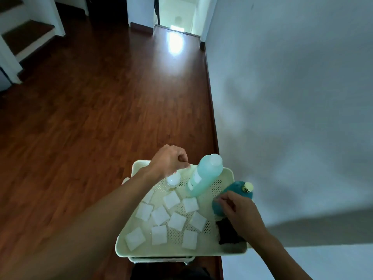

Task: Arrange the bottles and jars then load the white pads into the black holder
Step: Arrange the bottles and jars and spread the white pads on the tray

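Observation:
A cream perforated tray [141, 250] holds several square white pads [177, 221] scattered flat over its near half. A tall pale-green bottle [203, 176] stands at the far side, leaning in this wide view. A small clear jar [173, 179] sits just left of it, partly under my left wrist. My left hand [169, 160] hovers over the tray's far edge with its fingers curled closed and nothing visible in them. My right hand [240, 211] grips the side of a round teal bottle with a gold cap [234, 191] at the tray's right edge. The black holder [227, 231] lies below that hand, partly hidden.
The tray tops a cart standing against a white wall [292, 98] on the right. Dark wooden floor [90, 118] stretches left and ahead to a lit doorway. Stairs rise at the far left.

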